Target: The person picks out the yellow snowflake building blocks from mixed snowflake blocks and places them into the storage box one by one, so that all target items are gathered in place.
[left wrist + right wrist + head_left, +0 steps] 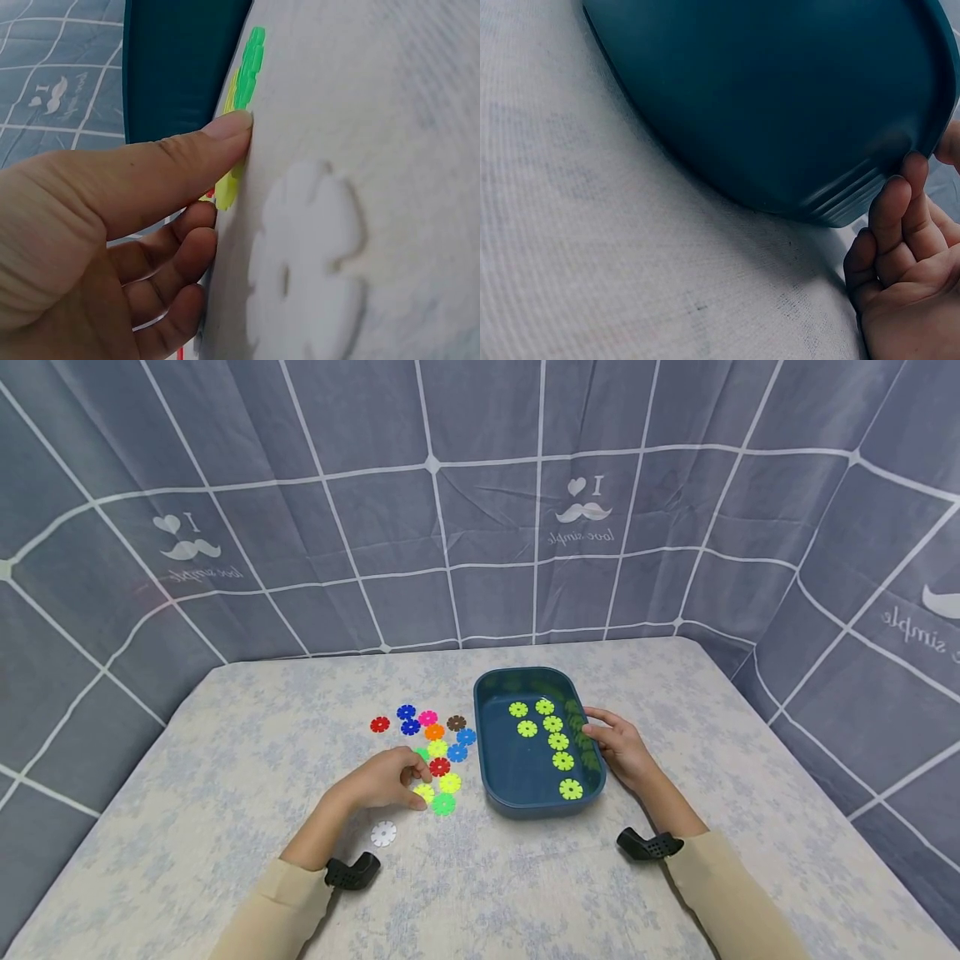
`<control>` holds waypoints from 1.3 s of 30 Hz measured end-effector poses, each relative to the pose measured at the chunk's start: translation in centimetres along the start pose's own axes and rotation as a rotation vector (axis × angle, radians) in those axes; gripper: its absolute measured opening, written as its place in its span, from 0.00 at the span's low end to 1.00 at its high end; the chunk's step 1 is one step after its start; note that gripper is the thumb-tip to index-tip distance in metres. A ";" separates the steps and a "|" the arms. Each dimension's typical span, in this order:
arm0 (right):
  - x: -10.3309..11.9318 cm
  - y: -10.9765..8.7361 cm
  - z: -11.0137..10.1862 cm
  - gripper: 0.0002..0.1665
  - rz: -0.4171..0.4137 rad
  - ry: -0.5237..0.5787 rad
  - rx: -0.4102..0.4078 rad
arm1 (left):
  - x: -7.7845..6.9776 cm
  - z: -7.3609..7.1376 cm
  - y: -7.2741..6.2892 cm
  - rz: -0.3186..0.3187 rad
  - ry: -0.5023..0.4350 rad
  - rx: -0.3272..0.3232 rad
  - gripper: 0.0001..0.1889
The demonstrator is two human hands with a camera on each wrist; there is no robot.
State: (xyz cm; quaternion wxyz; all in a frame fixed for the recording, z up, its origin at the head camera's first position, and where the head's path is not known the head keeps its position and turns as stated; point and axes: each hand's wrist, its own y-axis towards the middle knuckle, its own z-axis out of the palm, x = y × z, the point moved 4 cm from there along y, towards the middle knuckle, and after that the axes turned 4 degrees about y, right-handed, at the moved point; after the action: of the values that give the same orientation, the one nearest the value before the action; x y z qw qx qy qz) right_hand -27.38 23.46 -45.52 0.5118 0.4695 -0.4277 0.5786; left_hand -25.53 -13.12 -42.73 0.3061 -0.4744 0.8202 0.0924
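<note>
My left hand [386, 781] is over a loose group of colourful notched snowflake discs on the table. Its thumb and index finger pinch the edges of a yellow snowflake disc [227, 189], while the other fingers curl in. A green snowflake disc [443, 804] lies just past the thumb, and a white snowflake disc [383, 834] is nearer the wrist. To the right stands a dark teal plastic bin [517, 797] with several yellow-green discs on its floor. My right hand [622, 750] grips the bin's right rim, its fingertips against the outer wall in the right wrist view.
Beyond the left hand lie red [380, 724], dark blue [407, 712], pink, orange [434, 732], brown [456, 722] and light blue discs [457, 752], some touching. Patterned cloth covers the table [525, 893]. A blue-grey checked curtain [487, 518] hangs around the back and sides.
</note>
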 end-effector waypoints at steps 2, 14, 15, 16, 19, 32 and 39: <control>0.0 0.0 0.0 0.31 0.006 -0.001 -0.005 | -0.1 0.0 0.0 0.002 0.002 -0.002 0.15; -0.2 0.3 0.0 0.31 0.014 -0.017 -0.023 | -0.1 0.3 -0.2 0.066 0.007 -0.002 0.15; -0.2 0.3 -0.1 0.31 0.010 -0.017 -0.021 | 0.0 0.3 -0.2 0.070 0.002 -0.001 0.15; -0.2 0.3 -0.1 0.32 0.008 -0.015 -0.021 | 0.0 0.3 -0.2 0.073 -0.004 0.002 0.16; -0.2 0.3 -0.1 0.32 0.001 -0.016 -0.013 | 0.1 0.4 -0.2 0.076 -0.022 0.012 0.16; -0.2 0.2 -0.1 0.31 0.012 0.002 0.001 | 0.4 0.5 -0.3 0.127 -0.134 0.061 0.07; -0.3 0.1 -0.2 0.31 0.000 0.002 -0.001 | 0.8 0.4 -0.2 0.107 -0.173 0.067 0.06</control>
State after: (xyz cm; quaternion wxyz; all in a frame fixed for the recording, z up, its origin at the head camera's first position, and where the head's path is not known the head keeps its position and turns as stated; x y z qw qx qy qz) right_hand -27.47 23.56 -45.80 0.5125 0.4689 -0.4273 0.5787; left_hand -25.50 -13.68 -43.48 0.3859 -0.4097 0.8176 0.1218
